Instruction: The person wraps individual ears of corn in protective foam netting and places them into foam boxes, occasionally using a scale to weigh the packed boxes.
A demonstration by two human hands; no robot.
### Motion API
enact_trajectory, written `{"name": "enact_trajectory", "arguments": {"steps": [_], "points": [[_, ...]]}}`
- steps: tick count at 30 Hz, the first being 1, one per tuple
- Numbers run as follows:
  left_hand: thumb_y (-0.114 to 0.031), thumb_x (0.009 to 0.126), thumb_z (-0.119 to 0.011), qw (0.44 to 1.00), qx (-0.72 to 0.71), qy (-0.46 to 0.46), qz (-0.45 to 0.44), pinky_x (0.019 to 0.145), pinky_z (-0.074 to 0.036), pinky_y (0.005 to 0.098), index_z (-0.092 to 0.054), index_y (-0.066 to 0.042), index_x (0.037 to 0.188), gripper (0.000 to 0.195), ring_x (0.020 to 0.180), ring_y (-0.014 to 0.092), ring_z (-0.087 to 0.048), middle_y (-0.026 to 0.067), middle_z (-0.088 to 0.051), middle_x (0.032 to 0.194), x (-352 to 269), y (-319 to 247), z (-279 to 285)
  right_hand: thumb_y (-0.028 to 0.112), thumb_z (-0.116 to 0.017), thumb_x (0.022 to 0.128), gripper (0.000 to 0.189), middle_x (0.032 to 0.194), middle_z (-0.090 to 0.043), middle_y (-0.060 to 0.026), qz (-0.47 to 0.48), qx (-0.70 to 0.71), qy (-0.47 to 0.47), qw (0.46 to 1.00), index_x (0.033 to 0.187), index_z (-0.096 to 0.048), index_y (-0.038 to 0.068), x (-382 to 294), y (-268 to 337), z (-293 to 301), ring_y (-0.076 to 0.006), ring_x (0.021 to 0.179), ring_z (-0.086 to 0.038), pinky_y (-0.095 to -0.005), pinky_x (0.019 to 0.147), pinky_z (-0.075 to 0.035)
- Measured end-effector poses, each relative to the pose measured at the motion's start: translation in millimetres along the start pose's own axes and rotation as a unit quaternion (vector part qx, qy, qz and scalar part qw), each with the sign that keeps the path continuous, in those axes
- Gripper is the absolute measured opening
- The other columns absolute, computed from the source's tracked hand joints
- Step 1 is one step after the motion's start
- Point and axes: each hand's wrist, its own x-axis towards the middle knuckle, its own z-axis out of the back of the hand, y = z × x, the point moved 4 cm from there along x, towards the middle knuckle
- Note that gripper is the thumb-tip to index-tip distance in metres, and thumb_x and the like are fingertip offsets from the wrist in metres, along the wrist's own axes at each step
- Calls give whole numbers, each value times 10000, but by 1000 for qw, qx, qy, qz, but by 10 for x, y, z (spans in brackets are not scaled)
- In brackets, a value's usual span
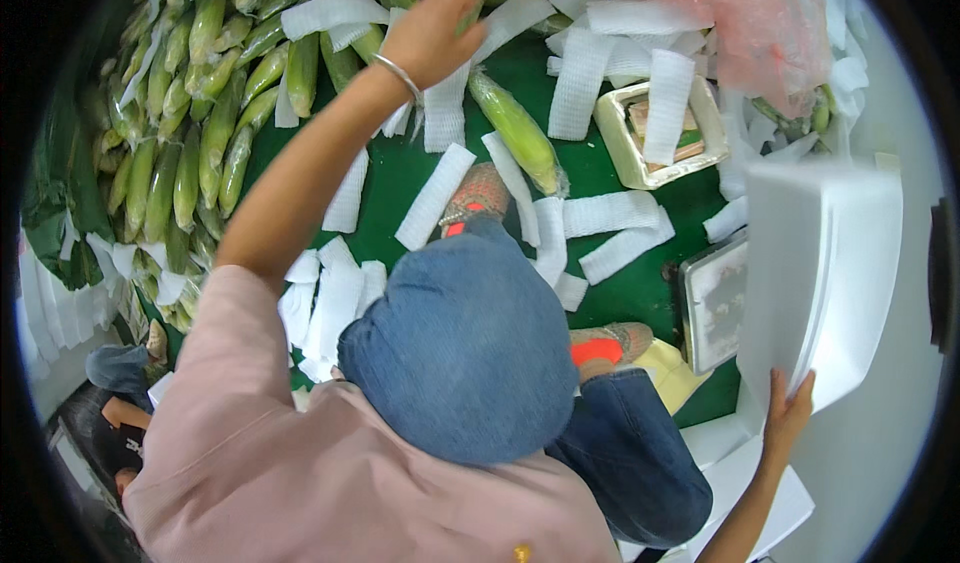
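Observation:
My left hand reaches over the far side of the floor, among husked corn ears in clear film and white foam net sleeves. It is blurred; a bit of green shows by its fingers, and I cannot tell whether it grips anything. With its fingers on the lower edge, my right hand holds a white styrofoam box that stands tilted on the right. One wrapped corn ear lies alone in front of my foot. A foam net sleeve lies to its left.
A large pile of wrapped corn covers the left. At right are a small foam tub with pieces inside, a metal-topped scale and pink plastic film. More foam sleeves lie beside my knee. Another person sits behind left.

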Motion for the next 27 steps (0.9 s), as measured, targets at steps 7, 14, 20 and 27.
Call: {"name": "enact_trajectory", "arguments": {"steps": [7, 14, 20, 27], "points": [[-227, 711, -683, 934, 83, -30, 345, 872, -431, 438, -342, -51, 1300, 704, 1005, 375, -501, 217, -480, 1082, -1171, 1205, -1486, 203, -688, 776, 584, 1129, -542, -261, -60, -138, 27, 988, 1229, -435, -65, 84, -1217, -1065, -358, 1065, -523, -388, 941, -379], [-103, 749, -540, 976, -186, 86, 76, 867, -430, 352, -497, -59, 1218, 473, 963, 302, -533, 181, -519, 1035, -917, 407, -817, 82, -630, 775, 625, 1370, -361, -175, 213, 212, 85, 950, 1338, -364, 27, 813, 1983, -1570, -281, 1239, -384, -378, 999, -331], [-186, 936, -463, 877, -371, 168, 254, 849, -443, 301, -435, -16, 1290, 394, 995, 168, -551, 79, -578, 1135, -930, 372, -639, 141, -582, 716, 253, 935, -531, -236, 190, 511, 28, 838, 895, -529, -30, 967, 3712, -2771, -401, 880, -505, -465, 775, -424], [-240, 938, -505, 824, -332, 305, 344, 882, -398, 279, -456, 40, 1225, 404, 1025, 161, -497, 113, -528, 1174, -1017, 1012, -602, 151, -571, 699, 94, 920, -515, -109, 246, 421, -328, 809, 658, -575, 66, 624, 3752, -2975, -289, 870, -458, -411, 726, -334]]}}
